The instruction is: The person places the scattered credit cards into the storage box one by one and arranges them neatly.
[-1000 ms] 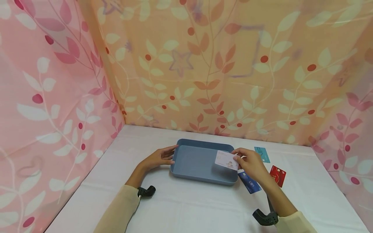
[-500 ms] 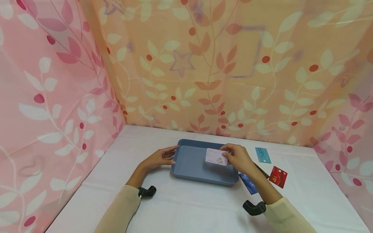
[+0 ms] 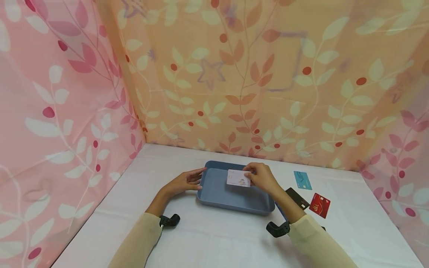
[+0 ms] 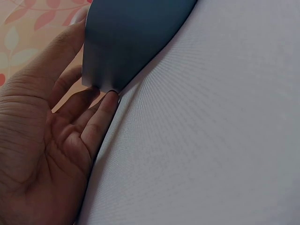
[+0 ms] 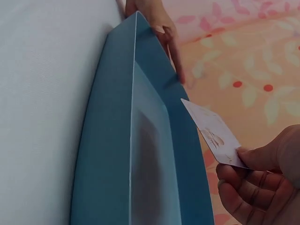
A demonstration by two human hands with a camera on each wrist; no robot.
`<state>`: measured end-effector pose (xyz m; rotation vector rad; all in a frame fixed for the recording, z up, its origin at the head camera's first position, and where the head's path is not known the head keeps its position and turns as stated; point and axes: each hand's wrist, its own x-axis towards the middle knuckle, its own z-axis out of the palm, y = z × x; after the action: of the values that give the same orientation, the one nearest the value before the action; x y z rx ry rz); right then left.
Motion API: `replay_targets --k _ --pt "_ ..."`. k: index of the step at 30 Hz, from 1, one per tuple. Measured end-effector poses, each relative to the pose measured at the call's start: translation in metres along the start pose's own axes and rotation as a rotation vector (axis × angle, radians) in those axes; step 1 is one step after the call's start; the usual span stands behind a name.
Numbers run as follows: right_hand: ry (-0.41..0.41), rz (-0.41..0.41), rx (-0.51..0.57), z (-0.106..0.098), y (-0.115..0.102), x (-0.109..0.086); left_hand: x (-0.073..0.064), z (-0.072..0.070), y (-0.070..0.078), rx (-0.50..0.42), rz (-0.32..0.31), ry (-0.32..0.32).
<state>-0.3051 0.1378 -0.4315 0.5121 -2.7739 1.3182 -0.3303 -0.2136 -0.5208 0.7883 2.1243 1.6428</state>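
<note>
Between thumb and fingers my right hand [image 3: 263,179] pinches a white card [image 3: 238,178] by its right end, over the blue-grey tray [image 3: 218,191]. In the right wrist view the card [image 5: 213,133] is tilted and apart from the tray floor, where a dark shadow shows. At the tray's left end, my left hand [image 3: 185,182] rests its fingertips against the outer wall. The left wrist view shows the thumb and fingers spread along that wall [image 4: 126,42], not wrapped round it.
Right of the tray lie a teal card [image 3: 303,180], a black card [image 3: 296,197] and a red card [image 3: 320,205] on the white tablecloth [image 3: 214,238]. A blue card [image 3: 280,210] is mostly hidden by the right forearm. Patterned curtains [image 3: 187,93] stand behind and at both sides.
My right hand has carried the white card leftward, from the tray's right end to over its middle. The black card has come into view beside the forearm. The left hand stays in place.
</note>
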Motion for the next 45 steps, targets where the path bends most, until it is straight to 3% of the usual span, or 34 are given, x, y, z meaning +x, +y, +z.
replay_targets --k 18,35,45 --pt "-0.035 0.033 0.033 0.033 0.006 0.03 0.0 -0.001 -0.001 0.02 0.013 -0.003" --pt "-0.063 0.134 0.093 0.065 -0.001 0.051 0.002 0.0 -0.006 -0.001 0.022 -0.004" --pt "-0.011 0.177 0.094 0.077 0.001 0.06 0.001 0.0 -0.003 -0.011 0.018 -0.003"
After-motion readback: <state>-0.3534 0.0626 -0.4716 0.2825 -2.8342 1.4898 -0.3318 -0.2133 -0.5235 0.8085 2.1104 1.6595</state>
